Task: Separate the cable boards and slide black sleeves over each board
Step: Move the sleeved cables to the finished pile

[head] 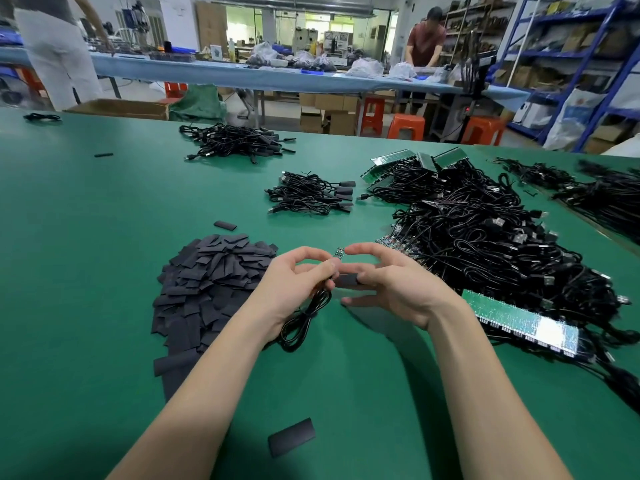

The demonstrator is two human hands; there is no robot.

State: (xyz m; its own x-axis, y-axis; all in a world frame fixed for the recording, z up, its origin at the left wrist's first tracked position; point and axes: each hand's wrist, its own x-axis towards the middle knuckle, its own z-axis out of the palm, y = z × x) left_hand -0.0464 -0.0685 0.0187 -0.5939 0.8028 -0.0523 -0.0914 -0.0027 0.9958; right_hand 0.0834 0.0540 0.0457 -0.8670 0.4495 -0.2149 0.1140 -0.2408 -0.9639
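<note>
A green table (86,271) fills most of the view. The sleeve pile (211,282), a heap of flat black sleeves, serves as the landmark near its middle. To the right of the pile, a big tangle of black cables (491,251) spreads toward the table's right edge, with strips of joined green boards (519,317) lying among them. Beyond the pile and to its right sits a small bundle (311,194) of cables whose ends are already sleeved. Farther beyond the pile lies another cable heap (239,142).

Just right of the pile, both hands meet above the table. The left hand (298,282) has its fingers curled round a cable (304,320), which loops down from the palm and hangs beside the wrist. Its thumb and forefinger pinch the cable near the board (339,253), a small circuit piece that sticks up between the two hands' fingertips. The right hand (391,285) pinches a black sleeve (346,280) between thumb and fingers, just below the board and touching the left fingertips. The sleeve is not yet on the board.

Nearer than the pile, a single loose sleeve (292,437) lies flat between the forearms. Another stray sleeve (225,225) lies just beyond the pile.
</note>
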